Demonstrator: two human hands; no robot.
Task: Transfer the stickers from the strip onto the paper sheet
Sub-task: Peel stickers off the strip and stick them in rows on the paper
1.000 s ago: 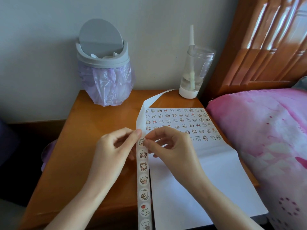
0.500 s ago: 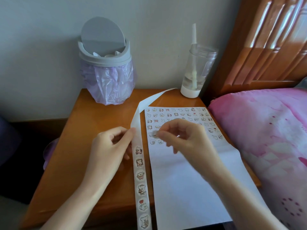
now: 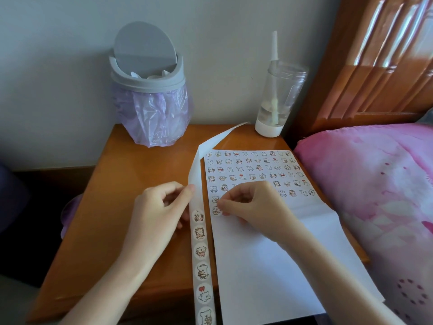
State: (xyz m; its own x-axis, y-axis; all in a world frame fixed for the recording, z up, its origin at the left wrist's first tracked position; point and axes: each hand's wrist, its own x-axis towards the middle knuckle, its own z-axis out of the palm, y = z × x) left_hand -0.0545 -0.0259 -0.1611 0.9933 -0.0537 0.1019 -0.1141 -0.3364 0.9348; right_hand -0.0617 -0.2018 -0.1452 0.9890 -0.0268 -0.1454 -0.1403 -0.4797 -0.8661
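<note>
A long sticker strip (image 3: 201,254) runs from the near table edge up past the paper's left side; its upper part is bare backing. My left hand (image 3: 161,214) pinches the strip's left edge at its bare part. The white paper sheet (image 3: 262,259) lies on the wooden nightstand, its top rows filled with several small cartoon stickers. My right hand (image 3: 253,205) holds a round sticker (image 3: 216,210) at its fingertips against the sheet's left edge, under the lowest row.
A grey swing-lid bin (image 3: 150,90) with a purple bag stands at the back left of the nightstand (image 3: 131,184). A clear bottle (image 3: 278,97) with a straw stands at the back right. A pink bedcover (image 3: 375,195) and wooden headboard lie right.
My right hand peeled a sticker off the strip, carried it right over the sheet, then brought it down to the sheet's left edge. My left hand kept holding the strip.
</note>
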